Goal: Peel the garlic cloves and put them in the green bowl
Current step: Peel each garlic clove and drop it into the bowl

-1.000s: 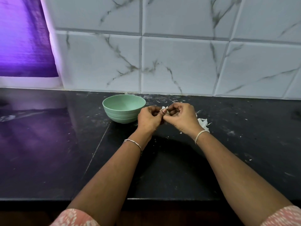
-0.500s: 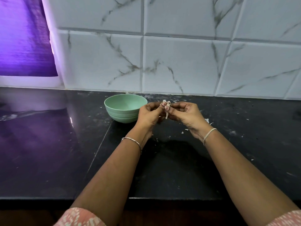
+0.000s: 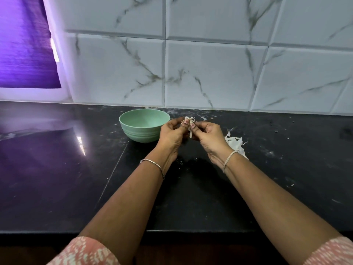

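A: Where do we find the garlic clove (image 3: pixel 188 121)?

B: Slightly above the middle of the frame, held over the black counter (image 3: pixel 191 199). A strip of loose skin hangs down from it between our thumbs.

A: How do we grip it?

B: Our left hand (image 3: pixel 172 134) pinches it from the left, thumb against curled fingers. Our right hand (image 3: pixel 208 138) pinches it from the right in the same way. The two thumb tips lie close together on the clove.

A: Where is the green bowl (image 3: pixel 133 131)?

B: Upright on the counter, just left of the left hand and near the tiled wall (image 3: pixel 210 73). Whether the hand touches it, we cannot tell.

A: What else do we note?

B: A heap of white peels (image 3: pixel 236 143) lies on the counter to the right of the right hand, partly behind the wrist. A metal bracelet (image 3: pixel 152 165) sits on the left wrist and a pale band (image 3: pixel 230 157) on the right. A purple panel (image 3: pixel 24 44) fills the upper left.
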`<state>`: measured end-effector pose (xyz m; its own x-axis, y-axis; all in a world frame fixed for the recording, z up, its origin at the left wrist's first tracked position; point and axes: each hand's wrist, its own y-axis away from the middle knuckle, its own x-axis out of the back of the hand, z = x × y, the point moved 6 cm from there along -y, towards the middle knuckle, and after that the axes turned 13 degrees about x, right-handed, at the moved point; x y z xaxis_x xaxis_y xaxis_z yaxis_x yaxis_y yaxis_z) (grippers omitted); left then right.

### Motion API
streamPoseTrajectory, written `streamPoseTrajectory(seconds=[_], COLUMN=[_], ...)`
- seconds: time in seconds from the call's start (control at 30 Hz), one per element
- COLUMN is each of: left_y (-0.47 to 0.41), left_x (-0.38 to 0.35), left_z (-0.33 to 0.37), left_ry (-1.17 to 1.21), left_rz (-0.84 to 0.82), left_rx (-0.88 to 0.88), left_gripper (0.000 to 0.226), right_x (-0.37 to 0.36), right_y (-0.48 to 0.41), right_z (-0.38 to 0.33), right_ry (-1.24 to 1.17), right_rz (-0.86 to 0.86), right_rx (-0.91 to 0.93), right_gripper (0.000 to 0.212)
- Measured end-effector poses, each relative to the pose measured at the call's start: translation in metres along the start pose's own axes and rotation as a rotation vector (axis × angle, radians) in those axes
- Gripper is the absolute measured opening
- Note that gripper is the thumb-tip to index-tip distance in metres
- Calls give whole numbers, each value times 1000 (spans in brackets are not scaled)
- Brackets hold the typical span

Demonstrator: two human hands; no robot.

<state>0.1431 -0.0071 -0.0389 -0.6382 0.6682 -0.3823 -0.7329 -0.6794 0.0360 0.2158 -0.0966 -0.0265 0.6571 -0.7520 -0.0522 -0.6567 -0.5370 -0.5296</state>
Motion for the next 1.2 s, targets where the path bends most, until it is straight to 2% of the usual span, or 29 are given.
streamPoseTrajectory(seconds=[0.33, 0.47, 0.63, 0.8, 0.93, 1.07, 1.2], left_y=[-2, 9, 12, 6, -1, -3, -5], left_x=[1, -17, -10, -2, 4, 7, 7], left_z=[1, -1, 0, -13, -16, -14, -16], left_ry=[-24, -40, -39, -72, -36, 3, -69], left_rz=[22, -115, -112, -21, 59, 92, 120], left_rx=[-12, -36, -24, 116, 183, 209, 210], left_gripper=[9, 8, 10, 17, 17, 21, 23], right_x=[-9, 4, 4, 5, 4, 4, 8], right_y=[4, 2, 4, 5, 6, 7, 6], right_z=[9, 11, 12, 29, 27, 18, 13], right_ry=[-124, -167, -108, 4, -97, -65, 13], right_rz=[106, 229, 152, 75, 62, -55, -88], right_rx=[-62, -142, -208, -314, -355, -304, -235], right_gripper=[9, 4, 12, 21, 25, 6, 13])
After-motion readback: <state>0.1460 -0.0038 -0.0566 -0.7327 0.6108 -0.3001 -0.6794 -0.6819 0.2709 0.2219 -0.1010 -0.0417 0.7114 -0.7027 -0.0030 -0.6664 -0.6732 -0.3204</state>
